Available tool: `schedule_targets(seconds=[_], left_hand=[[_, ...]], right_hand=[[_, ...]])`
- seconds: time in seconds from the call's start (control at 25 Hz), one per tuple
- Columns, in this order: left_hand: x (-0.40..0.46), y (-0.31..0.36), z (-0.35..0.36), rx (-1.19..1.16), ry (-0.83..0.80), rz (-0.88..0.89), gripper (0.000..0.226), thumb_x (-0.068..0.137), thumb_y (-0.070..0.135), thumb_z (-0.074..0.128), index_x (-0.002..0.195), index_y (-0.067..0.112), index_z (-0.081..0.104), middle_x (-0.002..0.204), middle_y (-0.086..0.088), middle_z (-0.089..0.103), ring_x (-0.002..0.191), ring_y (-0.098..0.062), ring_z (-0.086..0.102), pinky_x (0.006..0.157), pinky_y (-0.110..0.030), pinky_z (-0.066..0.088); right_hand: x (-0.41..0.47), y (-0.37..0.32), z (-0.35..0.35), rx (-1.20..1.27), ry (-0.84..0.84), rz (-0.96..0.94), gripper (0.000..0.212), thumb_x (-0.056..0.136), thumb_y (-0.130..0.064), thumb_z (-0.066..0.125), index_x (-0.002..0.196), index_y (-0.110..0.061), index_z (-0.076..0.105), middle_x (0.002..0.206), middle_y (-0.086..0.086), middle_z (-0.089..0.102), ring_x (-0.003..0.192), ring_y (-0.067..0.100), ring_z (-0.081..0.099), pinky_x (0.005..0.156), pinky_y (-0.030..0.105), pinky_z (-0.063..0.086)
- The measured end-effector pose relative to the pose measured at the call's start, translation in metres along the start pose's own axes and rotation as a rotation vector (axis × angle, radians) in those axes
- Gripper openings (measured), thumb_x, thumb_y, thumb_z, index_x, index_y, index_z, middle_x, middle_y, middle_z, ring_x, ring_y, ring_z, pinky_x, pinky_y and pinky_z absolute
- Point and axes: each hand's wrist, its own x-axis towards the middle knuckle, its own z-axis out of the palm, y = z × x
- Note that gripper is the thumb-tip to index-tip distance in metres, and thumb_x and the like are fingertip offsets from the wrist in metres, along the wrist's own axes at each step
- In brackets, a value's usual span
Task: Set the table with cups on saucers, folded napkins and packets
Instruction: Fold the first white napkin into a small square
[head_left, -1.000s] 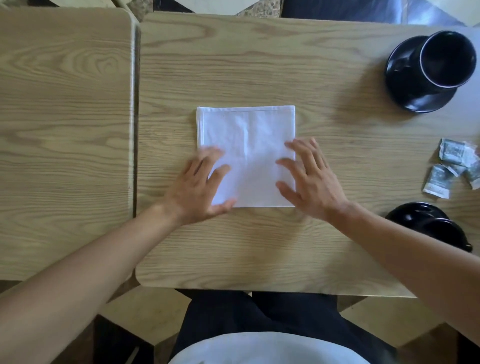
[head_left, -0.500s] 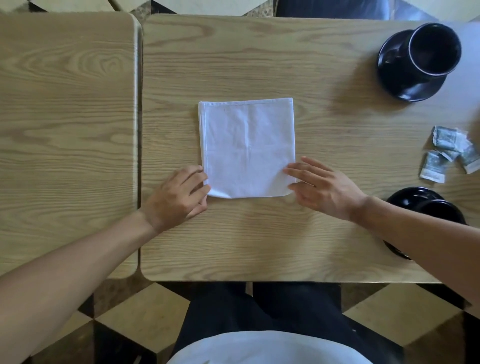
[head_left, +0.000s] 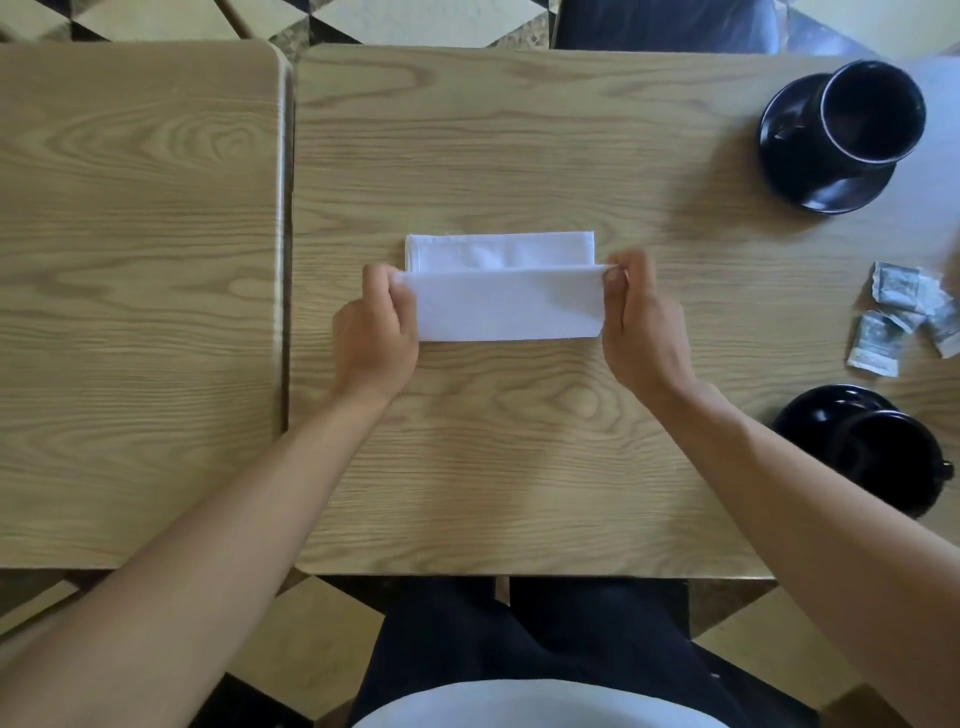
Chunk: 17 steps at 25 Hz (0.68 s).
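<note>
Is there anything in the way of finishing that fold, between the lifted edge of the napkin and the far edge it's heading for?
Nothing visible. Both the left hand and right hand pinch the near corners of the white napkin, and only bare napkin lies ahead. The cups and packets sit far right.

two cups (head_left: 872, 111), two saucers (head_left: 810, 176), one napkin (head_left: 506, 306)

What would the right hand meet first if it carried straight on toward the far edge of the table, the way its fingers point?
Apparently nothing: beyond the right hand, which pinches the napkin, only bare table shows. The cup sits well to the right.
</note>
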Motion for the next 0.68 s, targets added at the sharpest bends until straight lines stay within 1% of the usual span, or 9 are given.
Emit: schedule_targets(seconds=[0.04,0.12,0.2,0.24,0.36,0.52,0.6,0.68], left_hand=[[0.013,0.003,0.008,0.038,-0.003,-0.057,0.028,0.102,0.022,0.035,0.101,0.001,0.053,0.066,-0.007,0.051,0.059,-0.036,0.051,0.059,-0.036,0.025],[0.035,0.006,0.021,0.133,-0.043,-0.139,0.027,0.103,0.021,0.035,0.103,0.0,0.053,0.074,-0.02,0.061,0.071,-0.046,0.059,0.059,-0.039,0.026],[0.049,0.005,0.031,0.246,-0.073,-0.146,0.027,0.103,0.019,0.036,0.105,-0.001,0.052,0.083,-0.028,0.067,0.076,-0.049,0.062,0.059,-0.041,0.029],[0.052,0.006,0.034,0.297,-0.083,-0.14,0.026,0.103,0.018,0.036,0.106,-0.002,0.052,0.084,-0.029,0.067,0.076,-0.05,0.063,0.058,-0.042,0.031],[0.051,0.008,0.038,0.356,-0.068,-0.121,0.025,0.102,0.015,0.036,0.104,-0.004,0.052,0.08,-0.03,0.067,0.073,-0.049,0.063,0.057,-0.043,0.033],[0.05,0.009,0.041,0.397,-0.062,-0.124,0.027,0.103,0.017,0.035,0.105,-0.004,0.052,0.079,-0.028,0.068,0.072,-0.048,0.064,0.056,-0.043,0.032],[0.051,0.008,0.04,0.389,-0.051,-0.117,0.025,0.103,0.018,0.035,0.105,-0.002,0.051,0.077,-0.026,0.068,0.07,-0.047,0.064,0.056,-0.042,0.032],[0.05,0.006,0.036,0.375,-0.029,-0.104,0.022,0.102,0.018,0.037,0.104,0.0,0.05,0.077,-0.023,0.069,0.068,-0.045,0.063,0.055,-0.041,0.032]], right_hand=[[0.012,-0.005,0.005,-0.022,0.006,0.043,0.025,0.103,-0.047,0.023,0.109,-0.031,0.041,0.061,-0.013,0.051,0.055,0.023,0.052,0.05,0.032,0.028],[0.032,-0.009,0.014,-0.095,0.007,0.106,0.022,0.104,-0.043,0.024,0.111,-0.03,0.041,0.061,-0.011,0.048,0.06,0.033,0.05,0.055,0.034,0.03],[0.046,-0.01,0.021,-0.174,-0.011,0.148,0.017,0.103,-0.035,0.025,0.109,-0.029,0.04,0.062,-0.01,0.044,0.064,0.034,0.049,0.059,0.035,0.032],[0.051,-0.01,0.023,-0.202,-0.029,0.17,0.016,0.102,-0.033,0.026,0.108,-0.029,0.04,0.062,-0.009,0.043,0.066,0.034,0.049,0.06,0.036,0.032],[0.054,-0.011,0.028,-0.239,-0.034,0.215,0.024,0.104,-0.036,0.026,0.11,-0.024,0.046,0.066,-0.001,0.044,0.07,0.033,0.047,0.064,0.037,0.032],[0.054,-0.011,0.032,-0.256,0.05,0.244,0.028,0.106,-0.036,0.03,0.113,-0.019,0.053,0.076,0.006,0.055,0.07,0.031,0.045,0.063,0.037,0.03],[0.051,-0.011,0.034,-0.267,0.076,0.25,0.027,0.106,-0.037,0.034,0.115,-0.02,0.053,0.08,0.008,0.063,0.072,0.033,0.052,0.064,0.036,0.03],[0.047,-0.011,0.034,-0.241,0.13,0.25,0.026,0.106,-0.039,0.038,0.12,-0.021,0.052,0.09,0.005,0.069,0.081,0.034,0.062,0.066,0.035,0.031]])
